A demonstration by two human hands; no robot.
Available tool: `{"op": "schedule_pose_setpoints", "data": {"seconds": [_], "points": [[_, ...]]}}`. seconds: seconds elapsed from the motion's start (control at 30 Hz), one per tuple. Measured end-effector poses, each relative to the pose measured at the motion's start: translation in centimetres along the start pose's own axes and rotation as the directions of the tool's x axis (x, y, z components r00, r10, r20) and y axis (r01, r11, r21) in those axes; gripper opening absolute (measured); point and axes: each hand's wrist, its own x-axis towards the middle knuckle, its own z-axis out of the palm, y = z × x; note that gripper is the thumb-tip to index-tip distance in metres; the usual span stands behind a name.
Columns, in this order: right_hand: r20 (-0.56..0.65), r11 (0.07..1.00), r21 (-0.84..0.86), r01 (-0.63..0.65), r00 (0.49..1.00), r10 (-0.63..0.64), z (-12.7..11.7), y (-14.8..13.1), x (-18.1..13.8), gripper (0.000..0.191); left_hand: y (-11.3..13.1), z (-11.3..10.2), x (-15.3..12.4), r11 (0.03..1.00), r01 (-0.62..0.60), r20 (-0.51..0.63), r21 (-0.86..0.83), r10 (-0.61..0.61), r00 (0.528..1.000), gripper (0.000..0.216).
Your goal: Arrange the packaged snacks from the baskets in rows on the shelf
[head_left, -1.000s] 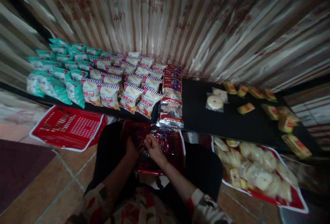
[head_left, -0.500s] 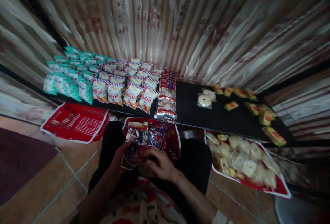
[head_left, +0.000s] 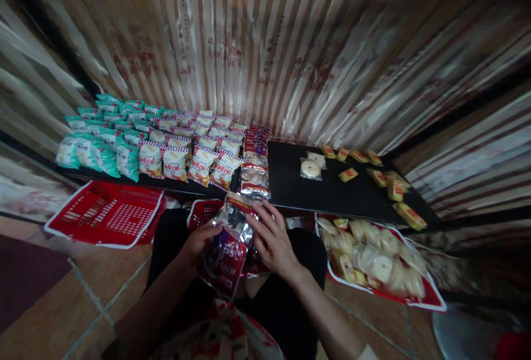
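My left hand [head_left: 199, 243] is closed on the left edge of a shiny red and silver snack packet [head_left: 227, 260]. The packet is tilted over my lap, its silver part away from me. Along its upper right edge lie the fingers of my right hand [head_left: 274, 244], gripping there; the thumb is partly hidden. Beneath the packet, between my knees, a red basket [head_left: 198, 212] is mostly covered by my hands. Just beyond, similar red and silver packets [head_left: 255, 175] stand in a column on the black shelf [head_left: 286, 180].
White snack bags [head_left: 176, 163] and teal bags [head_left: 97, 152] fill the shelf's left side. Round wrapped cakes [head_left: 311, 168] and yellow packs [head_left: 348, 174] lie on the right. A red basket [head_left: 120, 213] sits at left; another basket [head_left: 433, 296] at right holds wrapped cakes.
The packet has come up out of the basket area and turned, its far end now tilted right. My right hand has moved up and right to its edge. The view has shifted slightly.
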Motion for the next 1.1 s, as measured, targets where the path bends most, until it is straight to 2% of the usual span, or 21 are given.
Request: {"op": "schedule_pose_setpoints", "data": {"seconds": [0.1,0.2,0.27,0.33,0.4,0.5,0.57,0.63,0.77,0.93,1.03,1.1], "points": [[0.072,0.995,-0.028,0.096,0.993,-0.094,-0.9,0.7,0.0,0.042,0.3,0.5,0.1,0.997,0.065,0.105,0.034,-0.069,0.992,0.036],[0.012,0.999,0.021,0.044,0.999,-0.044,-1.0,1.3,-0.3,0.034,0.8,1.2,0.3,0.995,0.088,0.127,0.048,-0.094,0.988,0.037],[-0.05,0.99,0.113,-0.086,0.995,0.092,-0.9,1.7,-0.5,0.027,1.1,1.9,0.5,0.992,0.112,0.149,0.063,-0.12,0.981,0.046],[-0.111,0.933,0.232,-0.276,0.945,0.307,-0.8,2.0,-0.6,0.022,1.2,2.6,0.8,0.991,0.072,0.136,0.112,-0.087,0.987,0.05],[-0.121,0.831,0.342,-0.439,0.856,0.502,-0.8,2.4,-0.4,0.025,1.1,3.5,1.2,0.969,-0.069,0.083,0.236,0.051,0.995,0.042],[-0.04,0.685,0.482,-0.546,0.768,0.639,-1.1,3.1,0.3,0.031,0.8,4.7,1.8,0.854,-0.241,0.045,0.462,0.248,0.968,0.033],[0.021,0.595,0.567,-0.57,0.732,0.681,-1.4,3.7,0.8,0.032,0.5,5.5,2.2,0.773,-0.289,0.037,0.565,0.326,0.945,0.031],[0.075,0.514,0.635,-0.577,0.708,0.702,-1.5,4.2,1.1,0.033,0.3,6.1,2.8,0.735,-0.304,0.019,0.607,0.369,0.929,0.029],[0.142,0.394,0.684,-0.614,0.641,0.754,-1.3,5.2,1.1,0.035,-0.4,7.0,4.5,0.813,-0.267,-0.016,0.518,0.321,0.947,0.026],[0.161,0.273,0.745,-0.608,0.562,0.812,-0.9,6.3,1.1,0.04,-1.1,7.4,6.3,0.815,-0.265,-0.044,0.516,0.334,0.942,0.026],[0.175,0.218,0.78,-0.587,0.539,0.824,-1.1,6.6,1.8,0.041,-1.1,7.5,6.9,0.766,-0.271,-0.036,0.583,0.357,0.933,0.03],[0.14,0.226,0.797,-0.561,0.535,0.833,-1.4,6.5,2.4,0.041,-1.0,7.9,7.1,0.716,-0.333,0.002,0.614,0.42,0.907,0.03]]}}
